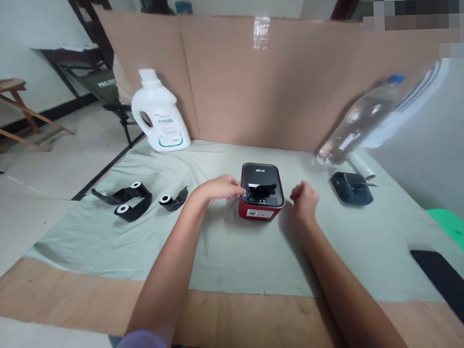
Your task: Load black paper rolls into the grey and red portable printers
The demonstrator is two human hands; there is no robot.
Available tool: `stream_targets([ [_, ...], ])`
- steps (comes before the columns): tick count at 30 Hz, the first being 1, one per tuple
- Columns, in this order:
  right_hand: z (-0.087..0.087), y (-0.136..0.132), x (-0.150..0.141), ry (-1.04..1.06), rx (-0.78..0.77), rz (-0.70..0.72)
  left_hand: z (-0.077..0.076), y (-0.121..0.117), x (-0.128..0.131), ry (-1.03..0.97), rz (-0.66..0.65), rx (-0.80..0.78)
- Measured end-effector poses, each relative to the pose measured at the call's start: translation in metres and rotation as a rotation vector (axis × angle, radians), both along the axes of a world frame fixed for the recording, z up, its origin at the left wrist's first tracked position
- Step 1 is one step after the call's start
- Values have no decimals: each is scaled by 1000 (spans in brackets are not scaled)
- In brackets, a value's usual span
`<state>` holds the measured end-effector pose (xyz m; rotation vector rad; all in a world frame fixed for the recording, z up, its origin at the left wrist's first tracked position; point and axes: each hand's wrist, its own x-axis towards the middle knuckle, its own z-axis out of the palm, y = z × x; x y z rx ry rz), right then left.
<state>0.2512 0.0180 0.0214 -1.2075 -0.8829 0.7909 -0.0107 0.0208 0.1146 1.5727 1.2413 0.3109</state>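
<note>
A small red printer with a black top [261, 192] sits mid-table on the pale green cloth [227, 245]. Black ribbon lies in its open slot. My left hand [220, 187] rests against the printer's left side, fingers curled, fingertips touching the ribbon at the slot. My right hand [304, 200] hovers just right of the printer, fingers curled in a loose fist with nothing visible in it.
Black ribbon rolls with white cores [127, 199] and a smaller one [173, 199] lie at left. A white detergent jug [159, 113] stands at the back. A clear water bottle [361, 121], a black lid [351, 188], a white tube [361, 165], cardboard backdrop [267, 81].
</note>
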Motion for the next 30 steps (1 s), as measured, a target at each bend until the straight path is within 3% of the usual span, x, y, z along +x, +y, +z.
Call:
stream_targets([
  [7,-17,-6,-29,-79,-4,193,-3,5,-1,-31,-12,-49],
  [19,-22,-6,-29,-200,37,152,-4,7,-2,2,34,-143],
  [30,-15,-10,-30,-222,11,185,-4,3,1,-3,23,-88],
])
